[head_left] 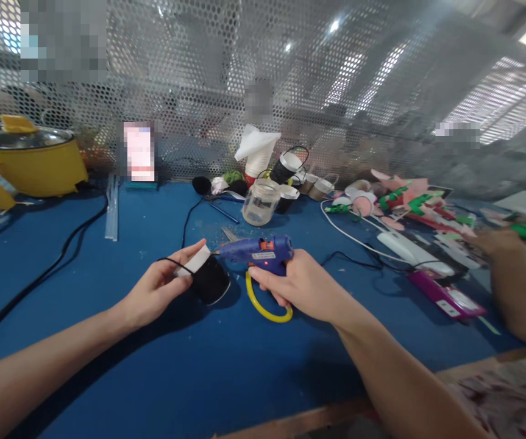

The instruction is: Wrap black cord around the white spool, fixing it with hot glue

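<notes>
My left hand [157, 286] grips a paper cup [210, 281] wrapped in black, tilted on its side, with its white rim towards my fingers. A thin black cord loops out by the rim. In my right hand [297, 279] is a blue glue gun [256, 250] with a small red light lit. Its nozzle points left and meets the cup near the white rim; whether it touches is too fine to tell. Under the glue gun lie scissors with a yellow handle [263, 310], their blades partly hidden behind it.
A clear plastic jar [261, 204], cups and a pen [225, 213] stand or lie farther back. Clear glue sticks [112, 210], a phone [139, 152] and a yellow electric pot [29, 158] are left. Rightwards are a power strip [413, 252], paper flowers [409, 198] and another person's arm [516, 286].
</notes>
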Available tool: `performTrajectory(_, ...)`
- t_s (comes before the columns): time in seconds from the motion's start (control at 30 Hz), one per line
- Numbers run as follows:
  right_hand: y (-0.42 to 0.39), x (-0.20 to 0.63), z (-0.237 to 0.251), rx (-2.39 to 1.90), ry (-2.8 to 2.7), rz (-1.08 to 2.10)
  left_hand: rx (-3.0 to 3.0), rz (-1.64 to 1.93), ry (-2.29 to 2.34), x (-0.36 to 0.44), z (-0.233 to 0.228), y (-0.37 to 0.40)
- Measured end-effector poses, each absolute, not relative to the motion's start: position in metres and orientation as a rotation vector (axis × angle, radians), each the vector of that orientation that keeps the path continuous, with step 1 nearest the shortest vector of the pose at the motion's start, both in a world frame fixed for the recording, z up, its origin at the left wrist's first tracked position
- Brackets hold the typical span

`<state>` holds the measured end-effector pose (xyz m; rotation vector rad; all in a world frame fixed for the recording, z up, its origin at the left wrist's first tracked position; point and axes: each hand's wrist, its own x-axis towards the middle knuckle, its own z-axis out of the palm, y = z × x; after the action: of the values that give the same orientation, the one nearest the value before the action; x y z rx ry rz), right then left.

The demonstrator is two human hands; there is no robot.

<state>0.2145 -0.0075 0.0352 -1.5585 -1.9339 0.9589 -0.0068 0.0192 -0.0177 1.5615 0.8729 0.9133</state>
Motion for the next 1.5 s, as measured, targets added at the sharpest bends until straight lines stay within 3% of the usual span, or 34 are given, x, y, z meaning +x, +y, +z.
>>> performTrajectory(0.77,-0.020,0.208,0.038,-1.563,-1.926,1.086,1.587,0.911,0.889,-0.004,-0.013,0.016)
performTrajectory(1.0,-0.023,0.201,0.034,-1.559,-2.020,0.880,1.624,0.917,0.909,-0.006,-0.017,0.018)
performTrajectory(1.23,-0.018,0.208,0.038,-1.544,-1.984,1.063,1.607,0.943,0.877,-0.005,-0.018,0.018)
performTrajectory(1.5,-0.005,0.217,0.032,-1.570,-1.928,1.031,1.583,0.951,0.819,-0.007,-0.021,0.020)
